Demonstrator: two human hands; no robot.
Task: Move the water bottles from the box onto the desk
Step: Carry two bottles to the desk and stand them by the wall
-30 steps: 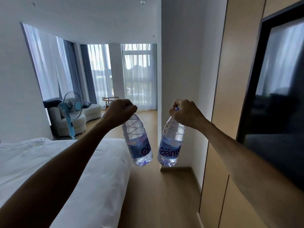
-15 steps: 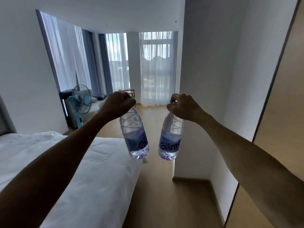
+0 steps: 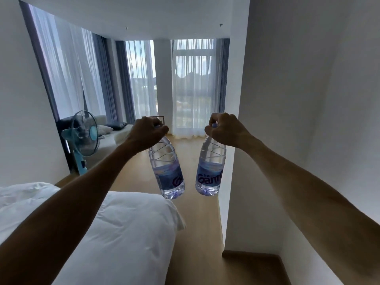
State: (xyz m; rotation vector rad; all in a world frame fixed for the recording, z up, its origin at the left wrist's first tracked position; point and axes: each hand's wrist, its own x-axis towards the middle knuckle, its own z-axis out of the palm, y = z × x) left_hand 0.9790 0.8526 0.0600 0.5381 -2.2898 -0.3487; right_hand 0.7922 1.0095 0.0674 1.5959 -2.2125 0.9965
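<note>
While you carry both bottles out in front of you, neither is on a desk yet. Your left hand [image 3: 147, 132] curls its fingers round the cap and neck of the left bottle [image 3: 167, 171], which hangs below the fist, tilted slightly, base toward the bed. Your right hand [image 3: 225, 131] grips the right bottle [image 3: 209, 171] the same way at the top; it hangs just beside the other, apart, not touching. Both look full, labels facing you.

Progress, as a judgement: pickup is done for these two, placement is left. No box and no desk show anywhere, so you can't tell how many bottles remain or how close the drop-off is. Below and left of your left hand is the white bed [image 3: 123, 233]; beyond it a blue fan [image 3: 85, 133]. Right of your right hand a white wall [image 3: 298, 120] stands close. Wooden floor [image 3: 197, 233] runs under the bottles toward the curtained window [image 3: 193, 87] ahead. Likely you're mid-walk; expect to set both down upright once the desk comes into view.
</note>
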